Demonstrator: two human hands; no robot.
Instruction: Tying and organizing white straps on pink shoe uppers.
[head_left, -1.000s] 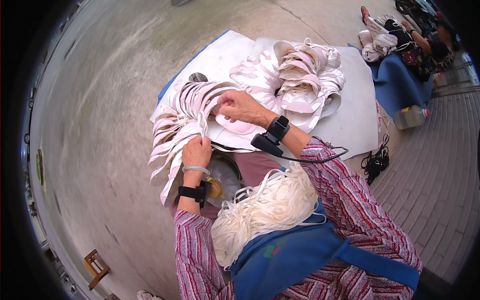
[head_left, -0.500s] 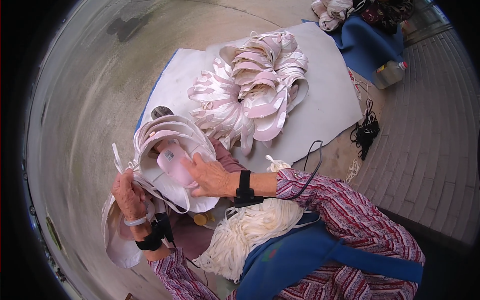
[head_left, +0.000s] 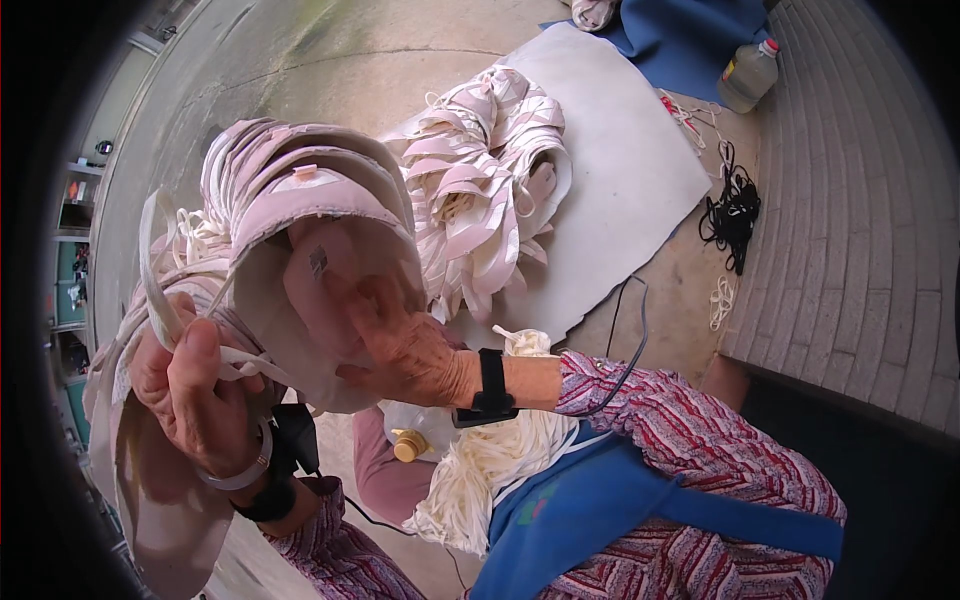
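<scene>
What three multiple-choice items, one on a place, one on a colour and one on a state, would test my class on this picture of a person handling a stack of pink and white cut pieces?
1. Where does the plastic bottle stand?
A. at the far right, by the blue cloth
B. on the person's lap
C. in the left hand

2. What colour is the tangle of cord on the floor by the white sheet?
A. red
B. black
C. green

3. What is the left hand doing?
A. lying flat and open on the floor
B. closed around white strips
C. pointing at the bottle

Key: 1 A, it stands upright at the cloth's edge. 2 B, the cord is dark black against the pale floor. 3 B, the fingers curl shut over the strips, while the right hand presses on the stack of cut pieces.
</scene>
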